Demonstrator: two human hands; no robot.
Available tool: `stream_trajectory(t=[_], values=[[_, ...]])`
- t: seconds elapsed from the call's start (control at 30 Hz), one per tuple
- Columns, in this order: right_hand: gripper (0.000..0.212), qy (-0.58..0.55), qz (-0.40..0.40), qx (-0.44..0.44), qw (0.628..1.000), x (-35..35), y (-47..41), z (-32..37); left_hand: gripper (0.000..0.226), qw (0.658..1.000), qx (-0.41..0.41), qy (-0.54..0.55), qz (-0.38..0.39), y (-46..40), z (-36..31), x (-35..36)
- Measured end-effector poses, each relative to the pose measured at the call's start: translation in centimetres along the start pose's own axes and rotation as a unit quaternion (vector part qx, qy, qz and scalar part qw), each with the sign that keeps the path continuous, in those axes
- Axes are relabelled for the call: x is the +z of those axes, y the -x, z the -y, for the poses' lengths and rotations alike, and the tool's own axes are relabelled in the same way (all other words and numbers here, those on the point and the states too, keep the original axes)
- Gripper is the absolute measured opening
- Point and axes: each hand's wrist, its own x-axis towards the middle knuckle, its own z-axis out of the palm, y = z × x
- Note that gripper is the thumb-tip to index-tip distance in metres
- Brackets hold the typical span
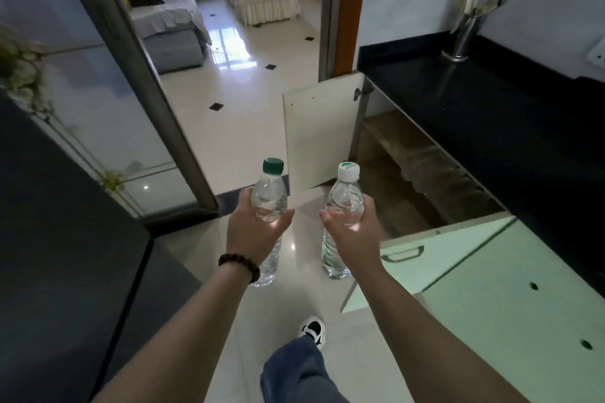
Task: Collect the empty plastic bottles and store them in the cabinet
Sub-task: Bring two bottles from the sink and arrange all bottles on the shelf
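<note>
My left hand grips a clear plastic bottle with a green cap, held upright in front of me. A second clear bottle with a white cap stands upright in my right hand. Both bottles look empty. The cabinet lies ahead to the right under the black counter, with its doors swung open. Its wooden shelves show inside; a faint clear shape on the shelf could be another bottle.
The far cabinet door stands open towards the doorway. A pale green door with a handle juts out close to my right arm. A metal utensil holder sits on the counter. A dark appliance fills the left.
</note>
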Motion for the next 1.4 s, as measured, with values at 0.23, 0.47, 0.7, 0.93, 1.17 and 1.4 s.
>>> stream_trajectory(t=[0.23,0.47,0.7,0.93,1.17,1.4], values=[[0.055,-0.021,-0.035,0.048,0.998,3.5,-15.5,1.3,0.050,0.998,-0.017,-0.011,0.060,-16.3,-2.2,6.4],[0.064,0.010,-0.137,0.110,0.984,2.2,-23.6,-0.3,0.051,0.982,-0.021,0.008,0.187,-24.6,-3.8,14.9],[0.055,0.039,-0.265,0.194,0.944,0.5,-28.3,-2.6,0.056,0.942,-0.005,-0.015,0.336,-30.0,-4.5,22.7],[0.042,0.013,-0.381,0.268,0.885,1.7,-32.4,-3.8,0.053,0.879,0.035,-0.039,0.475,-36.3,-4.7,28.8],[0.040,0.002,-0.455,0.305,0.836,2.9,-34.8,-5.1,0.055,0.831,0.051,-0.063,0.551,-39.1,-4.1,33.2],[0.042,-0.003,-0.498,0.334,0.800,1.3,-35.3,-9.4,0.058,0.809,0.034,-0.083,0.582,-38.4,-2.0,37.7]])
